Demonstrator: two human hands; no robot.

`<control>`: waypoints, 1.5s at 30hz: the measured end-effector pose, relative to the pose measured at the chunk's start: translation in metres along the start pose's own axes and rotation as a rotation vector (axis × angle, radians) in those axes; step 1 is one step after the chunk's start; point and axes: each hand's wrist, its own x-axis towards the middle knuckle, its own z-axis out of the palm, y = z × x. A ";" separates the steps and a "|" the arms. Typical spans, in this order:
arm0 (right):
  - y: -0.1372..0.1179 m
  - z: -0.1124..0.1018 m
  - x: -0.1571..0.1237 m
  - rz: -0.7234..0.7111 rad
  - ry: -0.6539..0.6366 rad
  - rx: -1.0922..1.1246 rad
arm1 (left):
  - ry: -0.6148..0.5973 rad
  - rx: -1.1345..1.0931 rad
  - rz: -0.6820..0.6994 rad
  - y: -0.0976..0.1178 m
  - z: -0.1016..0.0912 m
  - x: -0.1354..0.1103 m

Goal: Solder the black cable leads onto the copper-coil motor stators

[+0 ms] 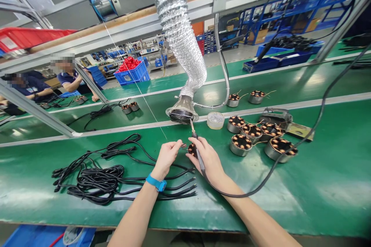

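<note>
One black cable bundle (95, 179) lies left of the fingers. Left hand (167, 157): fingers pinched on one thin lead (183, 146). Right hand (209, 161): fingers clamped round one soldering iron (194, 136). One stator (191, 149) sits between both fingertips. Five loose stators (241, 144) to the right; two belt stators (233, 100) beyond

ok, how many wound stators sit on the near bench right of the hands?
5 in one cluster: rear-left stator, rear-middle stator, rear-right stator, front-left stator, front-right stator. Overlap could hide another. Not counting the stator between the hands.
</note>
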 end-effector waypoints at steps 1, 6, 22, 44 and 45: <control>0.000 0.000 0.000 0.005 0.009 0.008 | -0.030 -0.002 -0.023 0.001 -0.002 0.000; 0.000 0.000 0.003 -0.043 0.074 0.104 | -0.142 0.117 0.098 0.009 -0.010 -0.002; -0.014 0.024 -0.005 -0.040 0.182 0.346 | -0.152 -0.524 -0.160 -0.015 0.002 0.003; 0.008 -0.012 0.011 -0.119 0.546 -0.058 | 0.244 -0.280 0.134 0.021 -0.022 0.077; 0.007 -0.019 0.012 -0.088 0.527 -0.095 | 0.287 -0.259 0.189 0.023 -0.023 0.067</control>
